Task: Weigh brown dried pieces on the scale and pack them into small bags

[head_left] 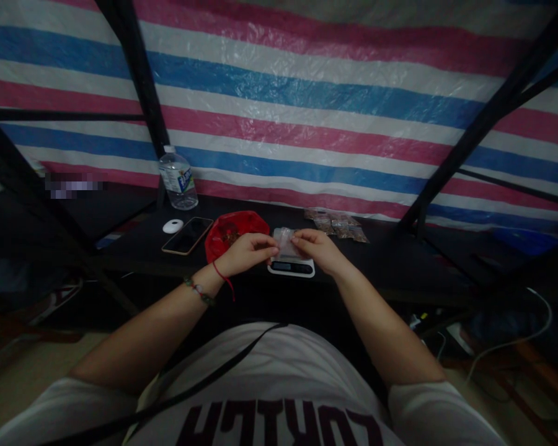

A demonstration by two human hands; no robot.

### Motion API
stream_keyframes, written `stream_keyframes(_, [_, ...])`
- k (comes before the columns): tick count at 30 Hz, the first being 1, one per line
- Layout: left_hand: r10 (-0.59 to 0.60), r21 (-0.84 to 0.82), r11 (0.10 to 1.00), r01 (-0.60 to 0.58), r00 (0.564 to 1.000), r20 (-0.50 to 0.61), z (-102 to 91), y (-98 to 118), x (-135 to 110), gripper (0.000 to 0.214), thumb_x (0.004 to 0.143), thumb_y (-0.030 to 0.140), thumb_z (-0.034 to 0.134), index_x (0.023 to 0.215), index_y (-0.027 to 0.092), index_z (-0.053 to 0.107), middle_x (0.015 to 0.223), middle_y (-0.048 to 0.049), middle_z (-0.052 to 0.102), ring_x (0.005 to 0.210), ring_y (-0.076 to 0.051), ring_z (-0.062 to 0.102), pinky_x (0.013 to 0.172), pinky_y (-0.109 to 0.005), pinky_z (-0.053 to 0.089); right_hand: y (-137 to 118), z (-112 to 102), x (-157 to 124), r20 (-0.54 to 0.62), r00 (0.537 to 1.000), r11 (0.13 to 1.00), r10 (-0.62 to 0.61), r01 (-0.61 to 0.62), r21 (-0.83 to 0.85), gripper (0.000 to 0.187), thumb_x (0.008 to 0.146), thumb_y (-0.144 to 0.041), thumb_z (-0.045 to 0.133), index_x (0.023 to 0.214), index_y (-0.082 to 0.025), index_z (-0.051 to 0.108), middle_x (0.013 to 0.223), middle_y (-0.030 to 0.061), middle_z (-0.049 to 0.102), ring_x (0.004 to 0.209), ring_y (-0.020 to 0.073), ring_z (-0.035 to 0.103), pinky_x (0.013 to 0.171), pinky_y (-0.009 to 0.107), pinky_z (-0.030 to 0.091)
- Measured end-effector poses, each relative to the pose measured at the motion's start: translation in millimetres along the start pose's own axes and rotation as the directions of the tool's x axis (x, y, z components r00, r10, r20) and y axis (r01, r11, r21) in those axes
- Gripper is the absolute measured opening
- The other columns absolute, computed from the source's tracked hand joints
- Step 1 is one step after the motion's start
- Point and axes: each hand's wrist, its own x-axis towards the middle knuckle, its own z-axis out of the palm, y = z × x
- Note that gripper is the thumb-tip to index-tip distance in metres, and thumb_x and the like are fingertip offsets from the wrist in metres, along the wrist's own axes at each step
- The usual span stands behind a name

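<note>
Both hands meet over a small white digital scale (291, 268) at the front of the dark table. Between them is a small clear zip bag (286, 243), with nothing visible inside it. My left hand (251, 251) pinches the bag's left side, thumb and fingers together. On the opposite side, my right hand (317, 246) grips it between thumb and fingertips. Just left of the scale lies an opened red plastic bag (218, 230) holding small brown pieces, partly hidden behind my left hand. Several filled clear packets (337, 224) lie in a cluster behind my right hand.
A phone (188, 235) and a round white object (172, 226) lie left of the red bag. Behind them stands a clear plastic bottle (178, 179). Dark metal posts (142, 80) flank the table (381, 254), with a striped plastic sheet (302, 105) behind.
</note>
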Motion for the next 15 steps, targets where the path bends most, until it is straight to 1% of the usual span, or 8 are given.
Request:
stream_keyframes(3, [-0.065,-0.072,0.995,0.067,0.997,0.027,-0.5,3.4,-0.2,0.027,0.074,0.040,0.065,0.079,0.014,0.065,0.072,-0.0033,0.068,0.053,-0.010,0.057,0.047,-0.019,0.041,3.7,-0.8,1.0,0.004,1.000,0.999,0.006,-0.006,-0.035,0.032,0.078,-0.048,0.063,0.073,-0.017,0.062,0.053,-0.0054,0.045,0.046,0.0070,0.037,0.045,0.020,0.025])
stream_keyframes(6, [-0.117,-0.088,0.989,0.120,0.992,0.040,0.9,5.3,-0.5,0.028,0.074,0.042,0.065,0.074,0.014,0.063,0.065,-0.0028,0.066,0.049,-0.008,0.054,0.043,-0.018,0.035,8.0,-0.7,3.6,0.019,1.000,0.995,0.003,-0.001,-0.101,0.031,0.079,-0.047,0.062,0.075,-0.017,0.064,0.057,-0.0036,0.050,0.050,0.0083,0.042,0.048,0.021,0.031])
stream_keyframes(8, [-0.135,-0.078,0.988,0.136,0.991,0.024,1.2,4.3,0.3,0.029,0.075,0.042,0.064,0.072,0.013,0.063,0.060,-0.0020,0.063,0.046,-0.008,0.052,0.041,-0.017,0.031,10.2,-2.0,6.1,-0.101,0.993,0.987,-0.053,0.037,-0.155,0.028,0.079,-0.044,0.061,0.084,-0.017,0.066,0.069,-0.0003,0.059,0.060,0.0113,0.050,0.055,0.023,0.039])
stream_keyframes(9, [-0.141,-0.074,0.987,0.140,0.990,-0.009,1.2,2.9,1.2,0.029,0.075,0.042,0.064,0.072,0.014,0.063,0.058,-0.0016,0.062,0.045,-0.007,0.051,0.040,-0.017,0.030,10.4,-3.0,7.1,-0.215,0.970,0.976,-0.114,0.069,-0.206,0.027,0.079,-0.042,0.061,0.091,-0.018,0.066,0.078,0.0018,0.062,0.067,0.0134,0.054,0.060,0.025,0.043])
stream_keyframes(11, [-0.146,-0.083,0.987,0.137,0.981,-0.124,1.0,-1.0,3.4,0.028,0.076,0.042,0.063,0.073,0.014,0.062,0.059,-0.0011,0.062,0.046,-0.008,0.052,0.041,-0.018,0.032,8.1,-3.8,7.1,-0.432,0.858,0.926,-0.277,0.119,-0.358,0.026,0.080,-0.038,0.061,0.099,-0.020,0.066,0.094,0.0052,0.064,0.081,0.0171,0.057,0.072,0.029,0.047])
stream_keyframes(12, [-0.143,-0.093,0.988,0.127,0.972,-0.188,1.3,-3.3,4.6,0.027,0.075,0.042,0.064,0.074,0.015,0.062,0.061,-0.0011,0.063,0.048,-0.009,0.053,0.043,-0.019,0.035,5.8,-2.8,6.1,-0.478,0.806,0.890,-0.349,0.126,-0.438,0.023,0.080,-0.036,0.060,0.097,-0.021,0.066,0.095,0.0059,0.064,0.084,0.0182,0.057,0.076,0.031,0.047])
stream_keyframes(13, [-0.134,-0.103,0.988,0.112,0.961,-0.243,1.9,-5.6,5.6,0.027,0.075,0.042,0.064,0.075,0.015,0.062,0.064,-0.0012,0.064,0.050,-0.009,0.055,0.045,-0.019,0.038,3.1,-0.4,4.5,-0.474,0.787,0.857,-0.394,0.128,-0.500,0.020,0.081,-0.035,0.060,0.094,-0.021,0.067,0.094,0.0060,0.064,0.084,0.0187,0.057,0.078,0.032,0.047])
stream_keyframes(15, [-0.112,-0.111,0.990,0.082,0.947,-0.302,4.4,-9.8,7.0,0.025,0.074,0.040,0.065,0.075,0.015,0.062,0.068,-0.0013,0.066,0.054,-0.010,0.058,0.051,-0.021,0.044,-1.5,9.0,0.4,-0.373,0.837,0.823,-0.400,0.148,-0.549,0.017,0.081,-0.034,0.061,0.090,-0.022,0.070,0.088,0.0054,0.065,0.078,0.0182,0.058,0.076,0.033,0.048])
